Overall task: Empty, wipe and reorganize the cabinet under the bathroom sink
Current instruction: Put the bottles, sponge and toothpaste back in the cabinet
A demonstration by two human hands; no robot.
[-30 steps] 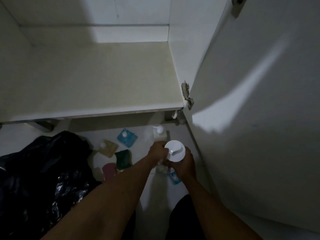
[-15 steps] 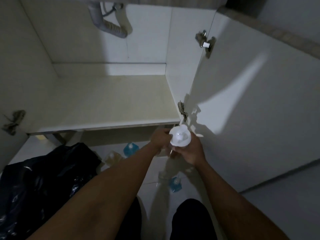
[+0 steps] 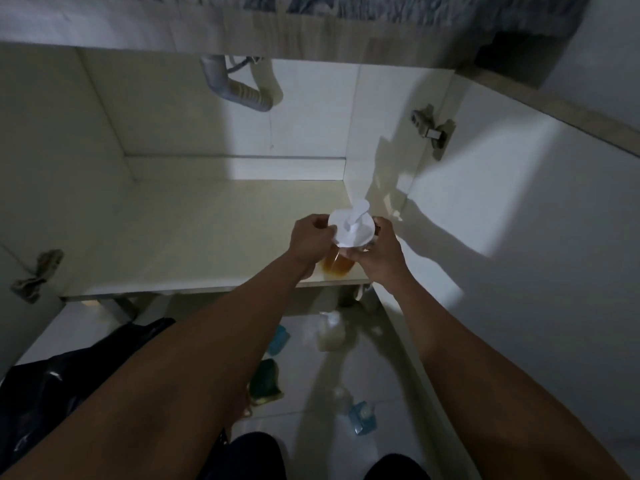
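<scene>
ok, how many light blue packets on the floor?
2. One light blue plastic packet on the white floor, partly hidden; another nearer the viewer, to its right. Maybe more hidden.

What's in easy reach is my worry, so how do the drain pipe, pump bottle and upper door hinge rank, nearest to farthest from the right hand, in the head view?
1. pump bottle: held in the right hand, at the front right of the shelf.
2. upper door hinge: above, on the right side.
3. drain pipe: top back, further left.

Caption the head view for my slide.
Left hand and right hand hold an amber pump bottle at the front right corner of the cabinet floor.
</scene>
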